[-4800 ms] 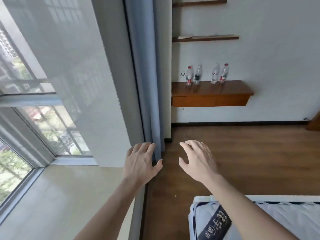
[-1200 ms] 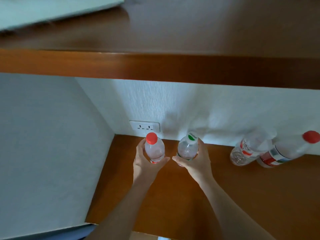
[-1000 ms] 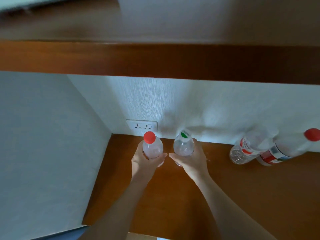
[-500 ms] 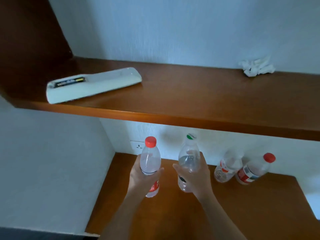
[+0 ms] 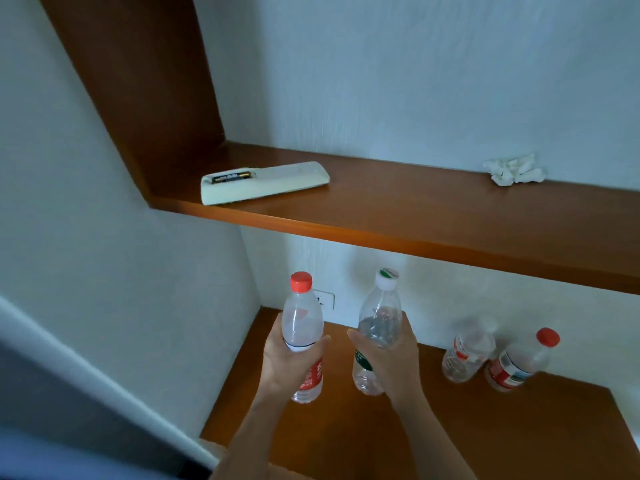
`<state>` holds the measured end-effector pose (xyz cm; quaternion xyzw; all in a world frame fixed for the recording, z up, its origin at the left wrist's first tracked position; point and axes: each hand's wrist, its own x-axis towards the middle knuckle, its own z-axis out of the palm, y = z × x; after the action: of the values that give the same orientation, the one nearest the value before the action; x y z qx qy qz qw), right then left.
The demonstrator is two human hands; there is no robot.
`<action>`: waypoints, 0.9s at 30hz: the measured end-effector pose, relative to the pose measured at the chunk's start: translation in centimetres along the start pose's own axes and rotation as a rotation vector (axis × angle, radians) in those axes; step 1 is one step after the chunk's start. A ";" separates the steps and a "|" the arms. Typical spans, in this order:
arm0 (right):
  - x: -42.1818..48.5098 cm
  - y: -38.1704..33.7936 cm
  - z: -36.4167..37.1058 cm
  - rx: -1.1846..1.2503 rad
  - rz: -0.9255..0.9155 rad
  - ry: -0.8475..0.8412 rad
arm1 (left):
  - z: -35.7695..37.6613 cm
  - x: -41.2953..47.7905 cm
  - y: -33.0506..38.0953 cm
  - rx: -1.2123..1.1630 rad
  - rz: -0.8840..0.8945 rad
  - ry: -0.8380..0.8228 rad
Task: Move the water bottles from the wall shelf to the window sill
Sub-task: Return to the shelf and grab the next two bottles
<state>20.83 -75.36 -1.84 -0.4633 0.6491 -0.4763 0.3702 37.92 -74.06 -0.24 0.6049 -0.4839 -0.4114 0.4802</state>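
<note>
"Got one in each hand?"

"Yes. The left hand (image 5: 287,355) wraps the red-capped bottle (image 5: 301,320), the right hand (image 5: 391,355) the green-capped bottle (image 5: 379,317). Both are upright, near the shelf (image 5: 450,427)'s left edge."

"And behind?"

"A clear bottle (image 5: 467,348) and a red-labelled bottle (image 5: 519,362) at the back edge, nearer the right hand."

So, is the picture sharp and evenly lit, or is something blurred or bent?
Head view: dim, bluish light; the wide lens bends the upper shelf; the held red-capped bottle looks sharp; the top of the third bottle fades into the wall.
</note>
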 end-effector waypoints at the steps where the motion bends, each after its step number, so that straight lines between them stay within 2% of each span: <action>1: -0.1 -0.3 0.6 0.024 0.006 -0.019 | -0.7 -0.1 0.0 -0.007 0.004 0.021; 6: -1.1 -1.3 3.1 0.073 -0.056 -0.185 | -3.7 -1.2 0.1 -0.051 0.025 0.130; 13: -3.2 -3.6 6.6 0.106 -0.171 -0.523 | -8.2 -6.0 0.2 -0.100 0.035 0.413; 21: -10.2 -3.8 10.5 0.119 -0.311 -0.963 | -12.5 -17.0 -1.2 -0.100 -0.072 0.872; 27: -19.5 -4.0 13.7 0.116 -0.346 -1.284 | -15.3 -27.7 -1.8 -0.091 -0.152 1.195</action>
<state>40.29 -60.98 -0.92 -0.7316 0.1895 -0.1928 0.6259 47.62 -43.97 1.96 0.7431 -0.0677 -0.0538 0.6636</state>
